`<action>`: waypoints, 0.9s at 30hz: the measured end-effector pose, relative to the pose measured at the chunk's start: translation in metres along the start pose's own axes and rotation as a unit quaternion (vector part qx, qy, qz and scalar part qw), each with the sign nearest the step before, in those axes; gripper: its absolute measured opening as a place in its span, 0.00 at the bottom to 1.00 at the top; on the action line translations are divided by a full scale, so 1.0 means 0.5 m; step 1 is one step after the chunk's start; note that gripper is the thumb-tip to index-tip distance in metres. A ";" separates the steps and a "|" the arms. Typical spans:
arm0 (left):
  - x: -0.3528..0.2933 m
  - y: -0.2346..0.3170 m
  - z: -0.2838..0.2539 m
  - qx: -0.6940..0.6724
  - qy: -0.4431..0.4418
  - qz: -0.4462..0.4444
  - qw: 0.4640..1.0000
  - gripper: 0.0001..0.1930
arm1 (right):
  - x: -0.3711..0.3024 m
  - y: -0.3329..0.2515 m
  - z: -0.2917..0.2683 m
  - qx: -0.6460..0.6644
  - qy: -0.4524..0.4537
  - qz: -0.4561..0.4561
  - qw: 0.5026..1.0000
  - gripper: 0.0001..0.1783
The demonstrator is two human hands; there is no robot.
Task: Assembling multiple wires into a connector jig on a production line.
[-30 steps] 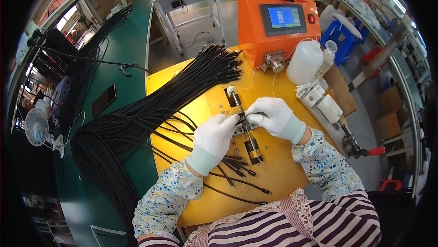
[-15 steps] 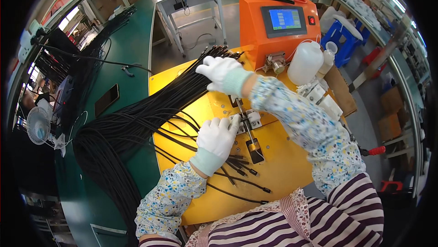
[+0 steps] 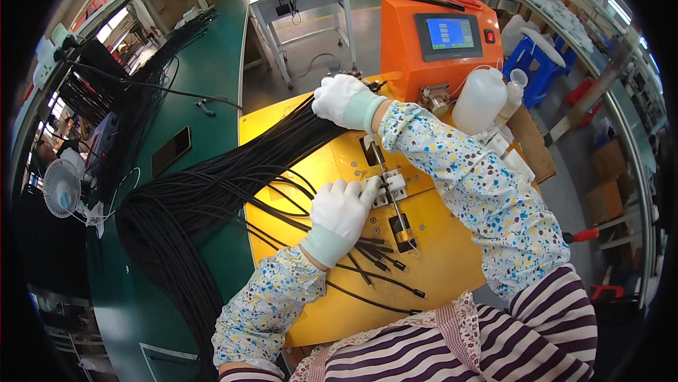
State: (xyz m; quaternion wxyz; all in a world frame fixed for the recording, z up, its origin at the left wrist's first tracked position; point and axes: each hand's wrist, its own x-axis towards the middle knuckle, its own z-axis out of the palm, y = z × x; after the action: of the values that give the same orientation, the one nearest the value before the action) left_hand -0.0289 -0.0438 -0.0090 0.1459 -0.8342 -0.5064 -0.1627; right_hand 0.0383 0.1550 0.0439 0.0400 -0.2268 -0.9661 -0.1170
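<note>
A thick bundle of black cables (image 3: 282, 140) runs diagonally over a yellow work plate (image 3: 452, 241). At its far end, my right hand (image 3: 342, 102), in a white glove, has its fingers curled down over the cables close to their tips. My left hand (image 3: 339, 211), gloved too, is closed beside a small metal clamp fixture (image 3: 390, 190) with a slim rod across it. Its thumb and forefinger reach to the fixture's left side; whatever they pinch is hidden. Below this hand, several loose cable ends with connectors (image 3: 399, 266) lie on the plate.
An orange machine (image 3: 438, 43) with a screen stands behind the plate, a white plastic bottle (image 3: 480, 99) in front of it. On the green table (image 3: 205, 110) to the left lie a phone (image 3: 171, 150) and more cables. A small fan (image 3: 62, 189) stands farther left.
My right hand has lowered onto the cable ends, its fingers more curled than before. The left hand stays at the fixture. The whole view has shifted slightly.
</note>
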 end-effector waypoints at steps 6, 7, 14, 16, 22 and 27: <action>0.014 -0.010 -0.013 -0.024 0.046 -0.036 0.998 0.18 | 0.002 0.004 -0.032 -0.033 0.074 0.010 0.997 0.07; 0.018 -0.009 -0.015 -0.038 0.057 -0.049 0.996 0.17 | 0.001 0.002 -0.014 -0.014 0.073 0.024 0.997 0.07; 0.039 -0.001 -0.050 -0.086 -0.028 -0.028 0.996 0.17 | -0.010 0.021 -0.012 0.041 -0.077 0.045 0.995 0.07; 0.056 0.009 -0.108 -0.161 -0.181 -0.017 0.970 0.16 | -0.030 0.030 -0.017 -0.003 -0.009 0.007 1.000 0.06; 0.056 0.053 -0.181 -0.255 -0.423 0.038 0.868 0.19 | -0.080 0.032 -0.103 -0.072 0.117 -0.009 0.990 0.06; 0.046 0.043 -0.173 -0.250 -0.233 -0.040 0.939 0.19 | -0.172 0.022 -0.112 -0.021 0.189 0.081 0.978 0.02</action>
State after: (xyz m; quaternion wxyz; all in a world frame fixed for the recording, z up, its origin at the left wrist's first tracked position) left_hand -0.0105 -0.0707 0.0773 -0.1959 -0.8372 -0.5026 -0.0904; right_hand 0.1215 0.1141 0.0896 0.2260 -0.2790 -0.9169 -0.1745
